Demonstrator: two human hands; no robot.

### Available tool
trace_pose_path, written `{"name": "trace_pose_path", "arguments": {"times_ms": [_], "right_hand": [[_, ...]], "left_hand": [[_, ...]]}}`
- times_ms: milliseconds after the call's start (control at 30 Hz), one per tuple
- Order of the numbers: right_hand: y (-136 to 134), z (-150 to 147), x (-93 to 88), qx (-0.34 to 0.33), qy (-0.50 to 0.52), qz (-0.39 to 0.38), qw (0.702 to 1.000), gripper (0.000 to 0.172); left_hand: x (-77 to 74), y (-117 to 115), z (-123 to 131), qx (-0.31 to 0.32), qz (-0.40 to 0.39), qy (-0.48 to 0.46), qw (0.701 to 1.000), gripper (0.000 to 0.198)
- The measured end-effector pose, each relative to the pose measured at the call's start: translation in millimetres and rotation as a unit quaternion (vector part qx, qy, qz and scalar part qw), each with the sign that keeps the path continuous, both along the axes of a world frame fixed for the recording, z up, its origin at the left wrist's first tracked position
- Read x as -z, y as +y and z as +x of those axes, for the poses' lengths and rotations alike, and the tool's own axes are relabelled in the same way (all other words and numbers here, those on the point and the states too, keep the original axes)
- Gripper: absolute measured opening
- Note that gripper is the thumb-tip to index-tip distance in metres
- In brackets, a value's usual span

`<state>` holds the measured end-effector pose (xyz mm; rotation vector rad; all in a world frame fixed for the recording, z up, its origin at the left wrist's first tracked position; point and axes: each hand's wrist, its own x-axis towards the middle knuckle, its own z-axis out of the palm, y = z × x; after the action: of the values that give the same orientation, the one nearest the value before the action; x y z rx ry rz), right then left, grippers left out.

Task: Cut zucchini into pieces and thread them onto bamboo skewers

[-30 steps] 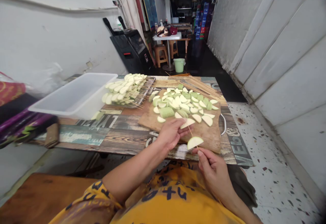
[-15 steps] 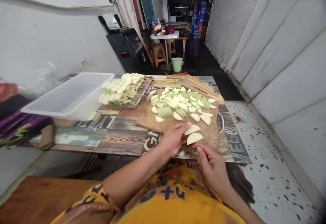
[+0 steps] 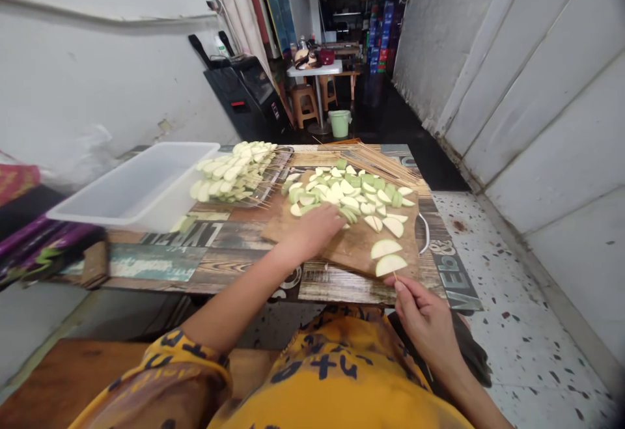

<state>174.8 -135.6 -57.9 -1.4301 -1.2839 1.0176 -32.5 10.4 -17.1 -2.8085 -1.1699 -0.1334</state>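
My right hand (image 3: 422, 312), near the front edge of the table, pinches a thin wooden skewer (image 3: 396, 277). Two half-moon slices (image 3: 390, 265) of a pale, green-skinned vegetable sit one behind the other on it, above the cutting board's front right corner. My left hand (image 3: 319, 226) reaches over the wooden cutting board (image 3: 356, 250), fingers bent down against the near side of a pile of cut slices (image 3: 336, 191). Its fingertips are hidden among the slices, so I cannot see whether it grips one.
Left of the board, a tray (image 3: 276, 175) bears a stack of filled skewers (image 3: 234, 172). Beside it stands a translucent plastic tub (image 3: 131, 185). Bare skewers (image 3: 385, 165) lie behind the board, which has a metal handle (image 3: 424, 234) at its right edge.
My left hand has left the skewered slices and moved forward and left to the pile. My right hand has shifted slightly right, still holding the skewer with both slices.
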Motion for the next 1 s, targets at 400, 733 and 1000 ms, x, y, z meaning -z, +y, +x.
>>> {"name": "trace_pose_path", "arguments": {"times_ms": [400, 733, 1000], "right_hand": [[-6.1, -0.2, -4.3, -0.028, 0.019, 0.003, 0.999, 0.035], [-9.7, -5.7, 2.8, -0.070, -0.002, 0.004, 0.998, 0.032], [-15.4, -3.4, 5.8, -0.087, -0.077, 0.020, 0.993, 0.033]], "left_hand": [[-14.1, -7.2, -3.0, -0.023, -0.374, -0.439, 0.816, 0.023], [14.5, -22.2, 22.9, -0.200, -0.628, -0.684, 0.314, 0.019], [9.3, -17.4, 15.9, -0.273, -0.575, -0.703, 0.318, 0.016]]}}
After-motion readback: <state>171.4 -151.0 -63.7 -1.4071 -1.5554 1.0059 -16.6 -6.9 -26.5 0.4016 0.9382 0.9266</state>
